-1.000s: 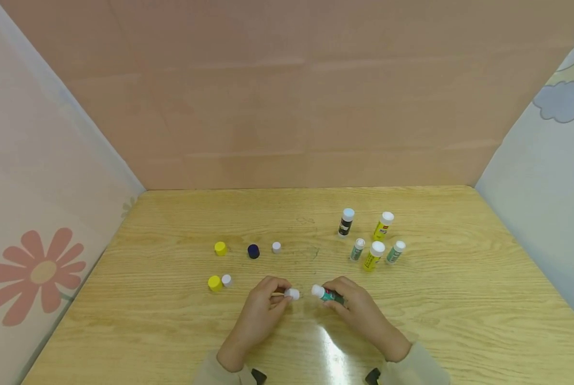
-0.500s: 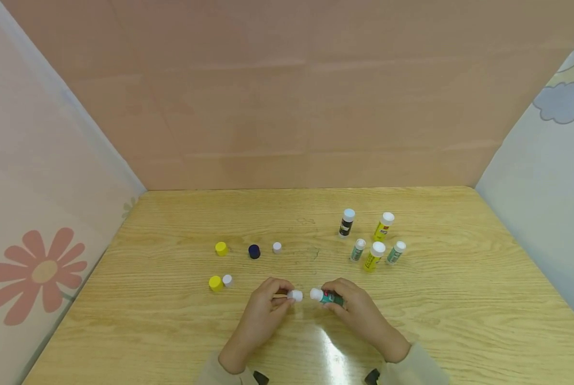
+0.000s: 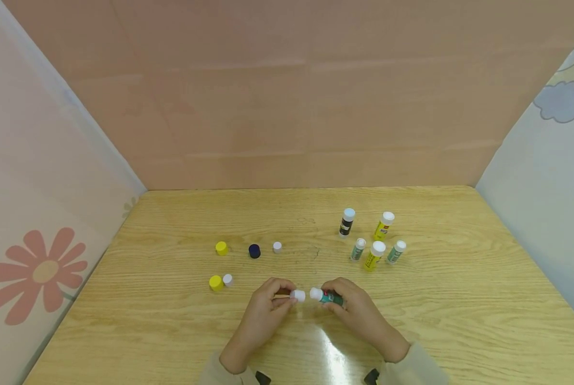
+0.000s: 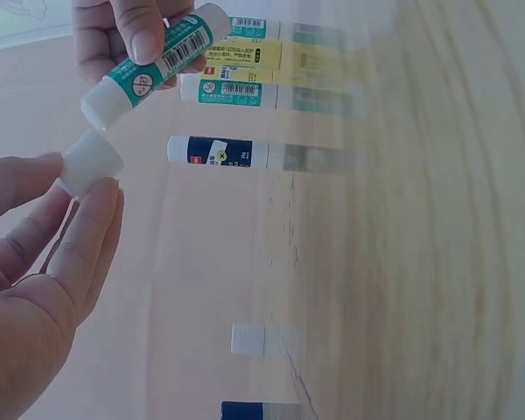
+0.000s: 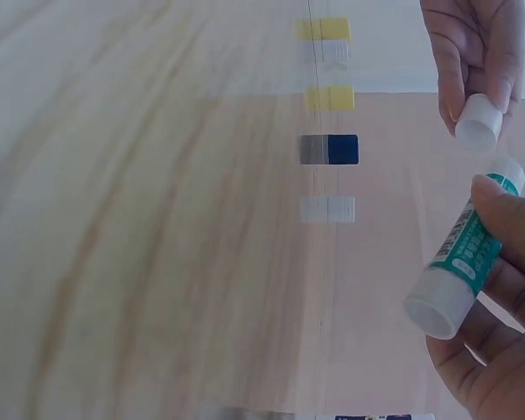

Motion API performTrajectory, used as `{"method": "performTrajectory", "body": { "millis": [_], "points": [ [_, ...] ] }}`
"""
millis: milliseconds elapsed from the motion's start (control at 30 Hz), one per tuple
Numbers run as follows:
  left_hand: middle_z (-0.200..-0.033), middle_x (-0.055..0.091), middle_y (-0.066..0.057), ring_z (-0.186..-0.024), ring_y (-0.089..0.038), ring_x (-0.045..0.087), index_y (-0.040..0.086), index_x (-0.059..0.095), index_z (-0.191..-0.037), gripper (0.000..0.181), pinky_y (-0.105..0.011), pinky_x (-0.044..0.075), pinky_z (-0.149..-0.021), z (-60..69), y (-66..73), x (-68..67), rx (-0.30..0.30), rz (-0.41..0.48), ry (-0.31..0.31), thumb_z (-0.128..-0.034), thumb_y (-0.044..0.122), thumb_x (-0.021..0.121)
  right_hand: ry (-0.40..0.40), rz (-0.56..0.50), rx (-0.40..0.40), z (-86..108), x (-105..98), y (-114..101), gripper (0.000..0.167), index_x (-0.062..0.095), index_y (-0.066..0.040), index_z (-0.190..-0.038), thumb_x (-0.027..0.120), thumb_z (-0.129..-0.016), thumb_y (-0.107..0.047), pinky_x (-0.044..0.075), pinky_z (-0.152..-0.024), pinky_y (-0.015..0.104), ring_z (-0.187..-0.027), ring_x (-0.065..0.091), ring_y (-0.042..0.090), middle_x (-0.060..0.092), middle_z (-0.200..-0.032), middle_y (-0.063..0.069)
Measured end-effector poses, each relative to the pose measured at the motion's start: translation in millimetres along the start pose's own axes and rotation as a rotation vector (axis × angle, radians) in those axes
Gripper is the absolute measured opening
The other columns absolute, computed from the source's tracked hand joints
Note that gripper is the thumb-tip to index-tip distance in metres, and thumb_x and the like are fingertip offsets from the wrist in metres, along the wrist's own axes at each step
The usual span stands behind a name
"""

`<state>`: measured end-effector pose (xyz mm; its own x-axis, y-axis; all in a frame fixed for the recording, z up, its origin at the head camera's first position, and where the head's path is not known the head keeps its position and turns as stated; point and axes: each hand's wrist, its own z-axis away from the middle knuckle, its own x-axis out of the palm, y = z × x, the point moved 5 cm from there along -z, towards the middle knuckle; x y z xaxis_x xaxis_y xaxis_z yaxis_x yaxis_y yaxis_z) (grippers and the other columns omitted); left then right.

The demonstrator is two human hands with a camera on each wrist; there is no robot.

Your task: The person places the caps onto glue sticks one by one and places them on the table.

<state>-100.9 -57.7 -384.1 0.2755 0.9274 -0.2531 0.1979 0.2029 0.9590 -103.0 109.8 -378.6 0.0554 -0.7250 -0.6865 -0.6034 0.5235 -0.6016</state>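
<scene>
Both facing inward, left hand [image 3: 263, 310] pinches a cap [image 4: 93, 164], right hand [image 3: 357, 308] grips a glue stick [image 4: 162, 65].

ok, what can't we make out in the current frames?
- Head: fine label print on the standing glue sticks; too small.
- Head: back end of the held glue stick; the right hand covers it.
- Left wrist: rest of the blue cap; bottom edge cuts it.
- Right wrist: most of the dark glue stick; bottom edge.
</scene>
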Motion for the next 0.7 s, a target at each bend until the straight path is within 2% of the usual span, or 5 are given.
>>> {"method": "performTrajectory", "body": {
  "millis": [133, 333, 600, 700],
  "points": [
    [-0.102, 0.050, -0.013, -0.097, -0.025, 0.051, -0.004, 0.053, -0.099, 0.018, -0.022, 0.046, -0.076, 0.2, 1.1, 0.7, -0.003, 0.025, -0.006, -0.0827, 0.003, 0.056, 0.013, 0.013, -0.026, 0.4, 0.2, -0.8, 0.032, 0.056, -0.005, -0.092, 0.071, -0.065, 0.002, 0.043, -0.058, 0.019, -0.071, 0.045, 0.005, 0.054, -0.086, -0.003],
    [-0.104, 0.049, -0.014, -0.098, -0.025, 0.050, -0.004, 0.053, -0.100, 0.019, -0.022, 0.046, -0.076, -0.1, 1.4, 1.6, -0.005, 0.044, -0.012, -0.0831, 0.004, 0.056, 0.012, 0.013, -0.025, 0.9, 0.6, 0.1, 0.032, 0.056, -0.006, -0.092, 0.071, -0.065, 0.002, 0.043, -0.058, 0.019, -0.071, 0.045, 0.005, 0.054, -0.086, -0.004],
    [-0.105, 0.050, -0.017, -0.097, -0.023, 0.051, -0.002, 0.053, -0.098, 0.016, -0.022, 0.046, -0.076, -1.9, -1.1, 3.6, -0.030, 0.065, -0.007, -0.0829, 0.003, 0.056, 0.001, 0.008, -0.049, 0.4, 2.0, 0.4, 0.029, 0.057, -0.005, -0.092, 0.070, -0.067, 0.001, 0.044, -0.059, 0.019, -0.071, 0.046, 0.005, 0.054, -0.085, -0.004],
    [-0.104, 0.050, -0.015, -0.097, -0.023, 0.051, -0.002, 0.053, -0.098, 0.016, -0.022, 0.046, -0.075, -2.2, -0.6, 4.3, -0.018, 0.065, -0.012, -0.0827, 0.002, 0.056, -0.004, 0.002, -0.040, 0.4, 2.5, 0.5, 0.029, 0.057, -0.005, -0.092, 0.070, -0.066, 0.001, 0.044, -0.059, 0.019, -0.072, 0.047, 0.005, 0.054, -0.085, -0.005]
  ]
}}
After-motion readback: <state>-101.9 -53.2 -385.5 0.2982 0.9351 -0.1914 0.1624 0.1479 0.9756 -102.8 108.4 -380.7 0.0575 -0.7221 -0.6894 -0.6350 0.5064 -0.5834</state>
